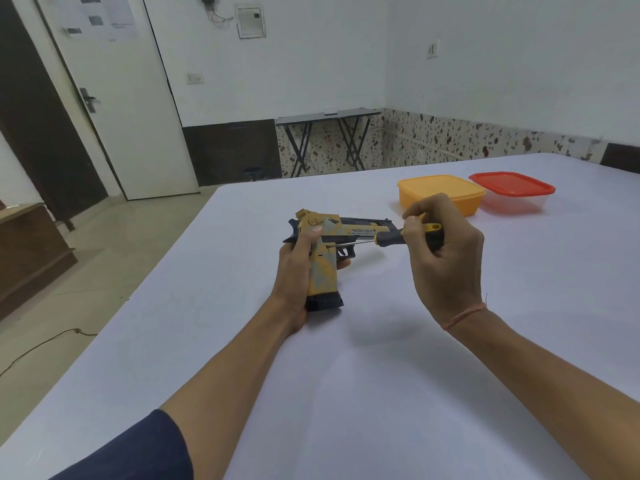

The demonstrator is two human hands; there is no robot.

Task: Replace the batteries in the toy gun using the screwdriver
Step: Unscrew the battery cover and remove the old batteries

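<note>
Tan-and-dark-blue plastic toy gun is held low over the white cloth-covered table, butt toward the person, barrel pointing right. Left hand grasps the gun's grip, fingers curled round it, thumb up by the slide. Right hand, just right of the gun, pinches a black-and-yellow-handled screwdriver. Its shaft runs left and the tip meets the grip near the trigger. Beyond the gun, to its right: 1 orange lidded plastic box, beside it 1 clear plastic box with red lid.
</note>
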